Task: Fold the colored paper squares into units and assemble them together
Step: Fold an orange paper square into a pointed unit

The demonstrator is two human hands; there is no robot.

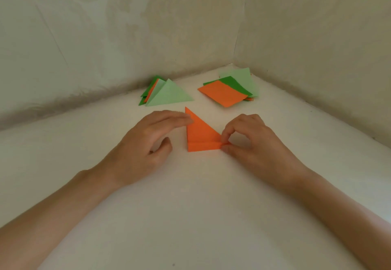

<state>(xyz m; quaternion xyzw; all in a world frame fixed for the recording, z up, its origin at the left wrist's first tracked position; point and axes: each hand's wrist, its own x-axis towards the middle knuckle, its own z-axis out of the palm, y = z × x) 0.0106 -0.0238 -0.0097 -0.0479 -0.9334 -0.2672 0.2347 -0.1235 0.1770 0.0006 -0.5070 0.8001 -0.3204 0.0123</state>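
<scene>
No readable text, label or number — none on the orange paper (201, 134)

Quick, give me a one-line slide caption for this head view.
Left hand touches an orange triangle while the right hand pinches its folded corner; folded units and flat squares wait behind.

On the white surface (190, 206) — orange triangle (200, 134), folded-triangle pile (167, 95), stack of squares (224, 95)
</scene>
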